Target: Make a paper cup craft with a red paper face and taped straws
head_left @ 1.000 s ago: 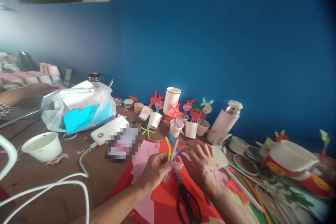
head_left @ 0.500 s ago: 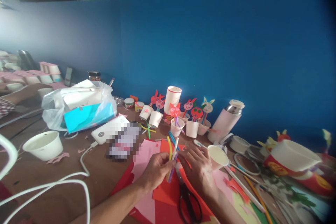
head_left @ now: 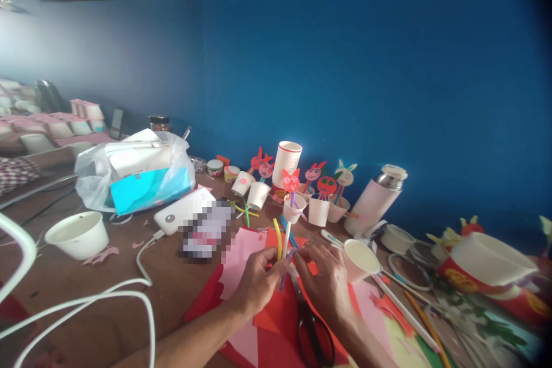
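Lower centre: left hand (head_left: 260, 283) pinching straws (head_left: 278, 237), yellow/white/purple. Right hand (head_left: 326, 273) at purple one, can't tell if gripping. Scissors (head_left: 307, 315) bottom centre.

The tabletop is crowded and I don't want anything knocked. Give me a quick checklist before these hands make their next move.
1. Yellow stick and white stick pinched in the left hand: ok.
2. Purple stick gripped by the right hand: cannot tell; contact is unclear.
3. Scissors out from between the forearms: not ok; they lie there on red paper.
4. Paper cup clear of the right hand: cannot tell; they appear very close.
5. Flask apart from both hands: ok.
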Available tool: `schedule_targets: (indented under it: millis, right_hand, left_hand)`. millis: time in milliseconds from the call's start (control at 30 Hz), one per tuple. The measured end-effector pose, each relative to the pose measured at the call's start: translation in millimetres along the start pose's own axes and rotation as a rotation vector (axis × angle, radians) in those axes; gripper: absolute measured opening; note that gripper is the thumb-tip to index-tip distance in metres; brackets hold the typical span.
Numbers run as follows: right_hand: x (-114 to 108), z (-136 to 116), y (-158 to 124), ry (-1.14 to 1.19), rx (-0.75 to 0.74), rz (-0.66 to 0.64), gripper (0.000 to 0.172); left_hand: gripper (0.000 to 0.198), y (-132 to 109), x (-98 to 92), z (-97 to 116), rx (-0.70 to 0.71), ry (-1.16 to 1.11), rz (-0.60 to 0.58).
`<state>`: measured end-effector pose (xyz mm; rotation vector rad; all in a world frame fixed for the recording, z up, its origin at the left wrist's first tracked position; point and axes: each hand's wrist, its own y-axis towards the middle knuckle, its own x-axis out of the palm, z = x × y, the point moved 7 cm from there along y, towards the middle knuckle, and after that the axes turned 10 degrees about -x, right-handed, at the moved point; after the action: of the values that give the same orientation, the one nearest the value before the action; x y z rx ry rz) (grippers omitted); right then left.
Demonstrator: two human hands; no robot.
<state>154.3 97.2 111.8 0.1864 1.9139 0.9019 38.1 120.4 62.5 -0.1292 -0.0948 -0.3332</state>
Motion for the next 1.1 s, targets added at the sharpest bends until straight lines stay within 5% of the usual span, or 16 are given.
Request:
schedule_targets:
  millis: [667,1100]
  right_hand:
    - [13.2,10.5,-7.9,0.143,0.073,-0.026,0.016]
    - [-7.5,18.6,2.9,0.242,0.049,0.038,0.019]
  left_hand:
    - [0.029,4.3,-6.6,-9.1,0.028,-0.029,0.032]
    - [0.026,1.5,-6.1,2.3,0.043,0.022,0.012]
